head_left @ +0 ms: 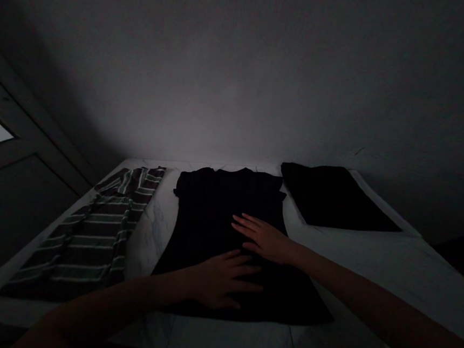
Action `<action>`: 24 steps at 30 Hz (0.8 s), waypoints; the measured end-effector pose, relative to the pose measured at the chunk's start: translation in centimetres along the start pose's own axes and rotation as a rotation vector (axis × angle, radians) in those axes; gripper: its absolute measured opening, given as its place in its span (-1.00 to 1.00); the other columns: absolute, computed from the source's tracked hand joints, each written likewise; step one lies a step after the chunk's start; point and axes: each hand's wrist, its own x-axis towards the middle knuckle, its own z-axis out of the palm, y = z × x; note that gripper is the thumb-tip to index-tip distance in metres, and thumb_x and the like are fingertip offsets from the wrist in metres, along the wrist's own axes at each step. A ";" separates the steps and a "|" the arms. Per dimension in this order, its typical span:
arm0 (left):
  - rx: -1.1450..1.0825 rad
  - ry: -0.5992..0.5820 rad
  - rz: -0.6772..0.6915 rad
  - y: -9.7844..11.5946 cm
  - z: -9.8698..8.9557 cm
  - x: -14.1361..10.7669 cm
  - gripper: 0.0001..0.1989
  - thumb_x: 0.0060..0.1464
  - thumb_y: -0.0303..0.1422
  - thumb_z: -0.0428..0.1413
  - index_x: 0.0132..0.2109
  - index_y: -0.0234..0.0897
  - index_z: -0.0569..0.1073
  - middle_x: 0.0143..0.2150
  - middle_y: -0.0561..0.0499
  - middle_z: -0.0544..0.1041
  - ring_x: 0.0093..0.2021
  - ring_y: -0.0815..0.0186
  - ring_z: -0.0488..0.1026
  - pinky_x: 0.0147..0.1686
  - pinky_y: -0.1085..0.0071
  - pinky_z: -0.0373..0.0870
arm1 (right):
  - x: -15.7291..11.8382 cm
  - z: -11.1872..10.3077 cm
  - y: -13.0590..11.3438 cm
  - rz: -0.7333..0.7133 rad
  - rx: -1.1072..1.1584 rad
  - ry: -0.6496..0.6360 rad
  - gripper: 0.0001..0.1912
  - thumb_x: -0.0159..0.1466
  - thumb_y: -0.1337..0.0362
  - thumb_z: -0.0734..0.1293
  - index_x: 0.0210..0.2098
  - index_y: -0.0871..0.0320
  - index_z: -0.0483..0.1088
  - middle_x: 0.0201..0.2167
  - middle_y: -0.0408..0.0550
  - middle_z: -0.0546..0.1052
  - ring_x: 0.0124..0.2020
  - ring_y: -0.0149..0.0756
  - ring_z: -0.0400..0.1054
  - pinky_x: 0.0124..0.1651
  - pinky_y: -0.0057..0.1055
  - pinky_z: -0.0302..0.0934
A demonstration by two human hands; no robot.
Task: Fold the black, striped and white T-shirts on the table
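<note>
A black garment (220, 216), short-sleeved or ruffled at its far end, lies spread flat in the middle of the pale marbled surface. Both hands are over its near half. My left hand (225, 279) rests palm down near the lower hem, fingers spread and pointing right. Slightly farther away, my right hand (264, 239) lies flat on the cloth with its fingers apart, pointing left. Neither hand holds anything. Dim light hides the finer details of the black cloth.
A striped garment (92, 237), folded lengthwise, lies on the left of the marbled surface (225, 341). At the far right is a folded black cloth (331, 196). Behind rises a grey wall (232, 76), and a panelled door (7, 187) stands at the left.
</note>
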 end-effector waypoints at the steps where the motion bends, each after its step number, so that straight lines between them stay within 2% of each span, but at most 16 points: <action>1: -0.011 -0.009 0.032 0.5 0.2 0.0 -0.46 0.31 -0.11 -0.01 0.37 -0.06 0.21 0.44 -0.08 0.12 0.44 0.09 0.02 0.38 -0.01 -0.04 | 0.5 0.4 0.7 -0.074 0.004 -0.053 -0.39 0.43 0.09 0.18 0.40 0.13 0.06 0.43 0.07 0.05 0.44 -0.09 -0.11 0.40 -0.02 -0.06; 3: -0.023 -0.020 0.051 1.2 0.2 -0.3 -0.50 0.34 -0.13 -0.07 0.37 0.05 0.18 0.47 0.03 0.06 0.46 0.13 -0.05 0.39 -0.01 -0.07 | 1.6 0.9 2.9 -0.191 0.005 -0.150 -0.39 0.43 0.03 0.18 0.41 0.00 0.03 0.45 -0.01 -0.02 0.44 -0.13 -0.14 0.42 0.00 -0.15; 4: -0.019 -0.020 0.053 1.5 0.1 -0.5 -0.51 0.35 -0.13 -0.09 0.38 0.07 0.17 0.48 0.07 0.03 0.47 0.14 -0.07 0.39 0.00 -0.06 | 2.3 0.9 4.5 -0.188 -0.006 -0.173 -0.40 0.43 0.02 0.18 0.40 -0.05 0.04 0.45 -0.04 -0.03 0.44 -0.14 -0.13 0.42 0.01 -0.17; 5: -0.009 -0.016 0.058 1.6 -0.1 -0.6 -0.51 0.35 -0.12 -0.11 0.38 0.08 0.17 0.48 0.09 0.01 0.47 0.14 -0.08 0.38 0.00 -0.03 | 3.0 0.8 6.1 -0.120 -0.030 -0.166 -0.42 0.43 0.02 0.17 0.39 -0.08 0.05 0.45 -0.04 -0.02 0.44 -0.12 -0.12 0.42 0.03 -0.18; 7: 0.039 -0.002 0.076 1.6 -0.3 -0.7 -0.51 0.36 -0.10 -0.14 0.38 0.08 0.16 0.49 0.10 -0.02 0.47 0.13 -0.08 0.37 -0.01 0.03 | 4.5 0.3 9.0 0.167 -0.100 -0.065 -0.42 0.43 0.03 0.17 0.39 -0.04 0.07 0.44 0.05 0.00 0.43 -0.01 -0.11 0.39 0.14 -0.15; 8: 0.076 0.008 0.090 1.4 -0.1 -0.7 -0.50 0.36 -0.10 -0.14 0.38 0.08 0.16 0.49 0.11 -0.03 0.47 0.13 -0.07 0.36 0.00 0.07 | 5.3 0.2 9.9 0.307 -0.127 0.000 -0.40 0.43 0.03 0.17 0.40 0.01 0.06 0.43 0.11 0.00 0.42 0.06 -0.11 0.36 0.19 -0.13; 9: 0.121 0.019 0.106 1.1 0.2 -0.6 -0.50 0.36 -0.10 -0.14 0.39 0.09 0.15 0.49 0.12 -0.03 0.46 0.12 -0.06 0.34 0.01 0.11 | 5.9 0.3 10.2 0.375 -0.135 0.048 -0.37 0.42 0.02 0.17 0.41 0.05 0.04 0.43 0.15 -0.02 0.42 0.11 -0.13 0.35 0.23 -0.12; 10: 0.175 0.032 0.120 0.8 0.6 -0.6 -0.51 0.36 -0.12 -0.13 0.38 0.10 0.16 0.49 0.13 -0.02 0.46 0.12 -0.03 0.33 0.03 0.15 | 6.5 0.5 9.9 0.345 -0.121 0.060 -0.34 0.41 0.01 0.19 0.42 0.06 0.01 0.44 0.15 -0.04 0.43 0.12 -0.15 0.35 0.23 -0.13; 11: 0.236 0.047 0.133 0.6 1.2 -0.5 -0.52 0.36 -0.13 -0.12 0.37 0.11 0.18 0.48 0.15 0.00 0.45 0.13 0.00 0.31 0.06 0.19 | 7.1 0.9 9.3 0.219 -0.084 0.033 -0.32 0.40 0.00 0.21 0.42 0.03 -0.01 0.44 0.12 -0.04 0.43 0.08 -0.17 0.37 0.19 -0.14; 13: 0.360 0.079 0.151 0.1 2.5 -0.3 -0.55 0.35 -0.17 -0.11 0.33 0.09 0.27 0.47 0.21 0.04 0.43 0.19 0.05 0.27 0.13 0.26 | 8.1 1.8 7.5 -0.164 0.018 -0.091 -0.32 0.37 0.00 0.26 0.41 -0.10 0.01 0.45 -0.04 -0.01 0.44 -0.07 -0.15 0.41 0.04 -0.19; 14: 0.411 0.093 0.156 -0.1 3.0 -0.2 -0.56 0.35 -0.18 -0.11 0.31 0.07 0.31 0.46 0.24 0.05 0.42 0.21 0.07 0.25 0.16 0.29 | 8.7 2.1 6.9 -0.310 0.058 -0.147 -0.34 0.36 0.00 0.28 0.39 -0.16 0.03 0.45 -0.11 0.00 0.44 -0.14 -0.14 0.42 -0.01 -0.21; 15: 0.447 0.105 0.159 -0.2 3.4 -0.2 -0.57 0.35 -0.19 -0.12 0.30 0.05 0.33 0.46 0.26 0.06 0.42 0.23 0.08 0.23 0.18 0.31 | 9.4 2.1 6.8 -0.375 0.078 -0.184 -0.36 0.36 0.01 0.29 0.38 -0.20 0.06 0.44 -0.15 0.02 0.44 -0.17 -0.11 0.43 -0.04 -0.22; 16: 0.470 0.116 0.159 -0.3 3.7 -0.2 -0.57 0.36 -0.19 -0.12 0.30 0.04 0.34 0.46 0.27 0.06 0.41 0.23 0.09 0.21 0.20 0.33 | 10.3 2.0 7.1 -0.350 0.070 -0.192 -0.39 0.36 0.02 0.29 0.36 -0.21 0.09 0.44 -0.16 0.03 0.43 -0.17 -0.09 0.43 -0.03 -0.22; 20: 0.499 0.164 0.156 -0.6 4.8 -0.6 -0.53 0.36 -0.21 -0.13 0.35 0.01 0.25 0.47 0.26 0.01 0.43 0.22 0.04 0.23 0.21 0.34 | 14.2 0.6 10.7 0.121 -0.105 0.001 -0.42 0.39 0.07 0.24 0.36 0.01 0.16 0.42 0.02 0.05 0.44 0.02 -0.15 0.40 0.15 -0.29; 21: 0.492 0.165 0.152 -0.7 5.3 -0.6 -0.53 0.35 -0.22 -0.12 0.35 0.03 0.26 0.47 0.27 0.01 0.44 0.24 0.01 0.24 0.21 0.33 | 15.0 0.5 11.3 0.136 -0.124 0.038 -0.42 0.40 0.05 0.21 0.36 0.05 0.15 0.43 0.03 0.04 0.44 0.03 -0.18 0.40 0.15 -0.30; 24: 0.376 0.120 0.114 -0.8 7.2 -0.5 -0.56 0.32 -0.29 -0.05 0.28 0.18 0.32 0.44 0.37 0.06 0.46 0.34 -0.04 0.28 0.21 0.29 | 16.7 1.2 11.5 -0.087 -0.084 0.023 -0.46 0.46 0.01 0.07 0.37 -0.02 0.12 0.43 -0.12 0.06 0.44 -0.11 -0.12 0.41 0.00 -0.23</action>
